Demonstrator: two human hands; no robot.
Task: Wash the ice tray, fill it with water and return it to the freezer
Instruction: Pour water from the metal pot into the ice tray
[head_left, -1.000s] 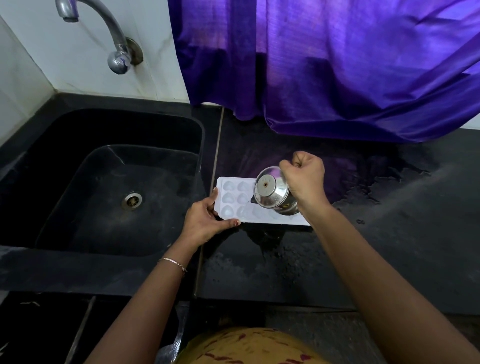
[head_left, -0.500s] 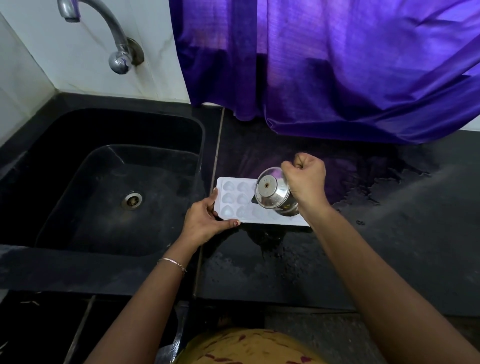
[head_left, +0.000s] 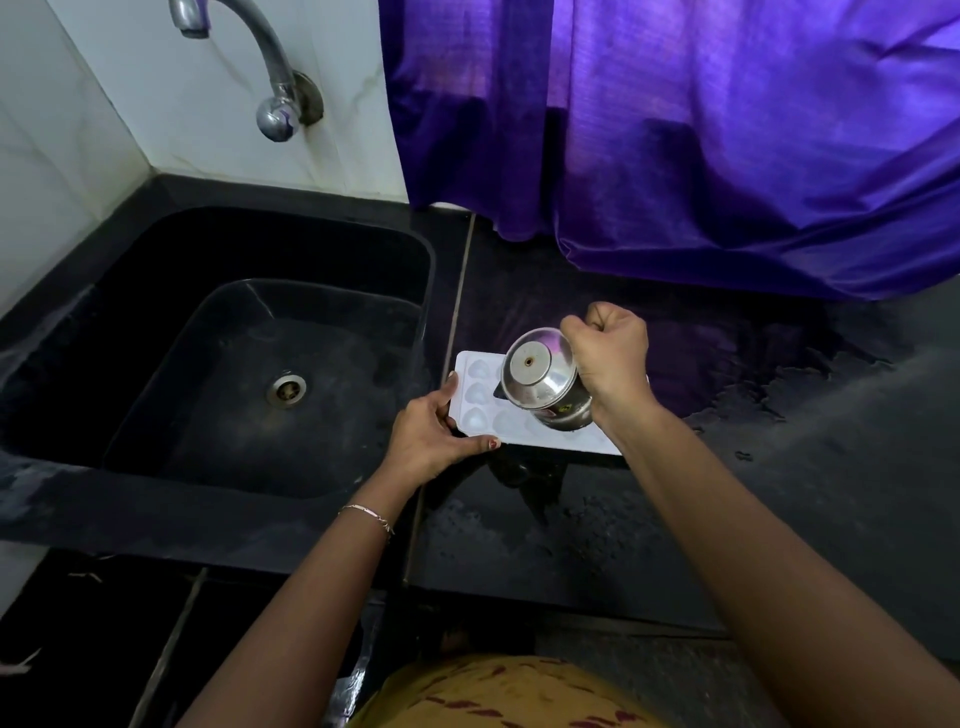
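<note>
A white plastic ice tray (head_left: 480, 417) with heart-shaped cells lies flat on the wet, speckled black stone counter (head_left: 727, 519), just right of the matte black sink (head_left: 249, 415). The left hand (head_left: 428, 441) grasps its left end, thumb along the near edge. The right hand (head_left: 613, 358) is clenched round a shiny round steel cup (head_left: 545, 387), tipped over the tray's middle.

You are in a kitchen, probably a home one; little of the room shows. Evidence:
- black stone sink (head_left: 311, 249) with steel drain (head_left: 286, 389), set in a wet black counter (head_left: 779, 519)
- curved tap (head_left: 260, 57) on the white tiled wall (head_left: 156, 104)
- purple curtain (head_left: 727, 130) behind
- white ice tray (head_left: 475, 395) on the counter, steel cup (head_left: 540, 384) above it
</note>
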